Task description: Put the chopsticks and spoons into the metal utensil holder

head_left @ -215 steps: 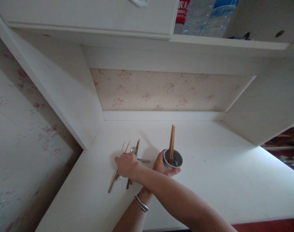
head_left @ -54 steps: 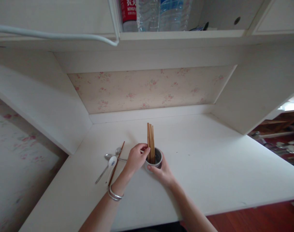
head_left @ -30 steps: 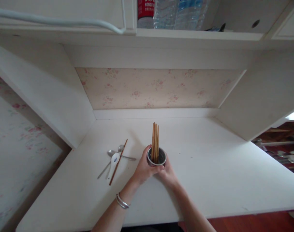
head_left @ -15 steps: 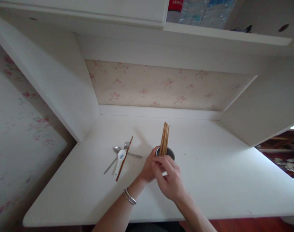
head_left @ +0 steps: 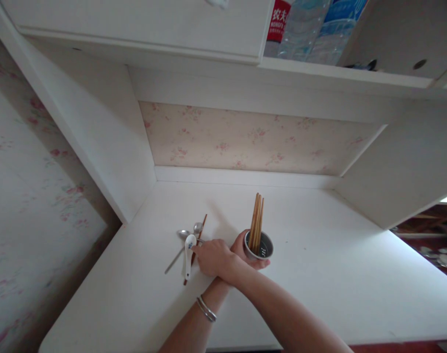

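My left hand point(head_left: 241, 247) is wrapped around a metal utensil cup point(head_left: 271, 247), tilted slightly, with several wooden chopsticks point(head_left: 258, 220) standing in it. My right hand point(head_left: 214, 257) is crossed over my left wrist, its fingers stretched over the cutlery and partly hidden. Its fingertip is at the white ceramic spoon point(head_left: 189, 244); whether it touches is unclear. Beneath these fingers runs a loose brown chopstick point(head_left: 204, 221). Two metal spoons lie with it: one spoon point(head_left: 183, 234) points its handle toward me, while the other spoon point(head_left: 198, 227) has its handle mostly covered by my right hand.
The white tabletop point(head_left: 319, 279) sits between side panels, with a floral-papered back wall point(head_left: 238, 139). Overhead is a shelf with plastic bottles point(head_left: 300, 29) beside a white cabinet door point(head_left: 135, 24). Dishes show in a space at the far right.
My right hand has left the cup and moved left to the spoons, crossing over my left arm. My left hand still holds the cup with its chopsticks. The view has shifted slightly.
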The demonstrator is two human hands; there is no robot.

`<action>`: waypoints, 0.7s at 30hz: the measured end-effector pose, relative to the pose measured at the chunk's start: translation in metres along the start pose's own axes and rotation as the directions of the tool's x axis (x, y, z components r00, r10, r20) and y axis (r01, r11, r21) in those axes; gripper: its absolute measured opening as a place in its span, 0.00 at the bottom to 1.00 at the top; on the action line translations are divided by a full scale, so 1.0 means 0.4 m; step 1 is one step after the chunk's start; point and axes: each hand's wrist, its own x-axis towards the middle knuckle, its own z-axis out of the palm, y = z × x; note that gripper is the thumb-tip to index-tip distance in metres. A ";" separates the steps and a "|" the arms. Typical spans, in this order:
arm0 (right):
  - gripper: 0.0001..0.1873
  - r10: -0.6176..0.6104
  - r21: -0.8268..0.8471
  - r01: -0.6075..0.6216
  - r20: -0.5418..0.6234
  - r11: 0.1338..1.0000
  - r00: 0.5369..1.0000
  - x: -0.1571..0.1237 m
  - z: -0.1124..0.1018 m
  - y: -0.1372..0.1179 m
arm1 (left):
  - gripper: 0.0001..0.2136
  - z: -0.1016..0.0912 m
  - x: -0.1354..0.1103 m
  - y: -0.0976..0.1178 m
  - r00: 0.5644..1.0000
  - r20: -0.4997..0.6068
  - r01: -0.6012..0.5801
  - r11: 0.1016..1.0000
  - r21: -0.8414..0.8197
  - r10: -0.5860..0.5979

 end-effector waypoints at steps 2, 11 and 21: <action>0.11 -0.010 -0.032 0.009 -0.024 0.999 1.000 0.019 0.028 0.003 | 0.41 0.010 0.000 -0.003 1.000 -0.005 0.001 1.000 -0.031 -0.001; 0.11 -0.051 -0.093 0.045 -0.063 0.995 0.997 0.084 0.137 0.014 | 0.41 0.012 -0.005 -0.010 1.000 -0.003 -0.025 0.989 -0.146 0.025; 0.17 -0.089 -0.093 0.082 -0.078 0.992 0.993 0.085 0.145 0.015 | 0.42 0.014 0.003 -0.030 0.999 -0.011 -0.037 0.986 -0.160 0.036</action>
